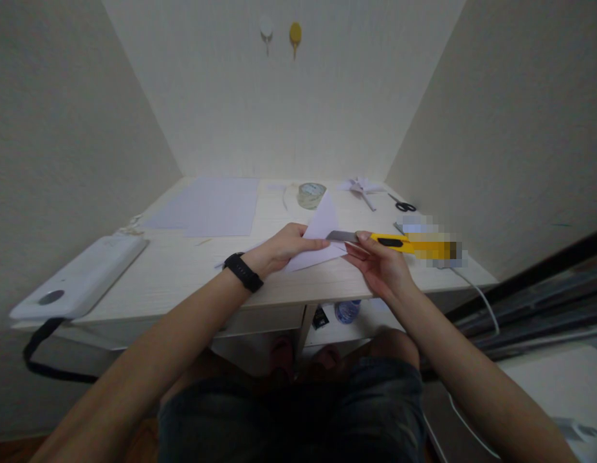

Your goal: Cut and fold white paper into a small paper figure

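The left hand (284,247) pinches a folded white paper (320,241) — thumb on top, fingers beneath — and holds it just above the near edge of the desk (183,263). The paper is a triangle, its point tilted up and away from the person. A black band (243,272) sits on the left wrist.

The right hand (380,263) has its grip shut around a yellow knife (399,243), fingers wrapped under the handle and the thumb on its upper side. The grey blade (341,236) is slid out and points left, its tip touching the right edge of the paper near the left thumb. The far end of the handle is blurred out.

Farther back on the desk lie flat paper sheets (206,206) to the left, a tape roll (311,194) in the middle, a small folded paper shape (361,186) beside it, and black-handled scissors (402,205) towards the right wall. A white flat device (81,276) with a black strap rests on the left corner of the desk. A white cable (477,292) hangs off the right edge. Two small hooks (280,32) — one white, one yellow — are on the back wall.
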A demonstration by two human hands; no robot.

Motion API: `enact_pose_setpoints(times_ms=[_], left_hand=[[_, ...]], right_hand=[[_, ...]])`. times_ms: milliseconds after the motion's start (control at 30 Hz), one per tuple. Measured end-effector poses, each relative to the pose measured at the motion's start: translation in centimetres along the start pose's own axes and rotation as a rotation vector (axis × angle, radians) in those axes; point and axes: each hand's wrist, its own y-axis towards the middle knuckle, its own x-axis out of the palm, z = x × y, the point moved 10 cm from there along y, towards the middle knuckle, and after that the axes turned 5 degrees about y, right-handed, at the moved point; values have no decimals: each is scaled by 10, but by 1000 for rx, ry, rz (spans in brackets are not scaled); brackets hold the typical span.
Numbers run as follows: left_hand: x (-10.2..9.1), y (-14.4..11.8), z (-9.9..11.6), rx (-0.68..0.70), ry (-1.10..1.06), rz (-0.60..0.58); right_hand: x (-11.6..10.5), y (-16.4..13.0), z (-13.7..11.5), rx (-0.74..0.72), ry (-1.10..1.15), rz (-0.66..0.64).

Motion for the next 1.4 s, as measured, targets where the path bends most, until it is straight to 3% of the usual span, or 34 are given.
enact_pose_setpoints(times_ms=[200, 400, 533, 700, 867, 967, 1067, 1300, 1400], left_hand=[[5, 2, -5, -35, -97, -37], [6, 1, 2, -57, -309, -74], [3, 2, 3, -78, -413, -45], [7, -1, -4, -109, -159, -54], [-16, 0, 1, 13, 156, 191], [-26, 0, 9, 70, 436, 300], [-27, 0, 13, 74, 619, 315], [-25, 2, 11, 64, 663, 278], [-25, 2, 14, 80, 718, 301]], right_hand=[[-3, 1, 4, 7, 41, 42], [0, 3, -3, -99, -71, -68], [2, 1, 1, -28, -54, -94], [7, -1, -1, 17, -107, -130], [-11, -4, -30, -227, -161, 12], [-8, -12, -44, -334, -433, 18], [2, -19, -47, -366, -737, -7], [18, -25, -46, -411, -859, -80], [28, -30, -44, -421, -895, -174]])
